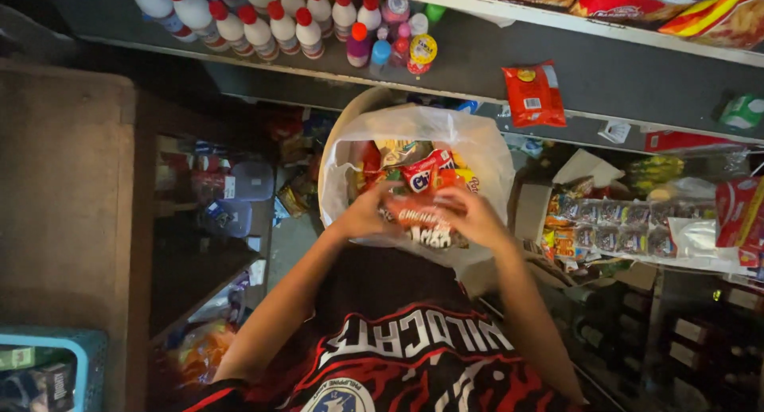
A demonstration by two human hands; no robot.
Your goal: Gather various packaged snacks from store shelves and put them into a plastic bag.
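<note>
2 hands are seen at the centre of the head view, both closed around 1 red snack packet [420, 225] held over the near edge of a white plastic bag [485, 145]. The left hand [368, 213] grips the packet's end at 9 o'clock, the right hand [471, 215] the end at 3 o'clock. The packet is judged light, soft and crinkly, its contents likely brittle, so a hold by the sealed ends is favoured over a squeeze of the middle. The film may be slippery. At least 4 more packets are counted inside the bag, at 12 o'clock from the hands. About 12 red-capped white bottles [256, 30] are lined on the shelf towards 11 o'clock, and 1 red pouch [533, 94] lies at 1 o'clock.
</note>
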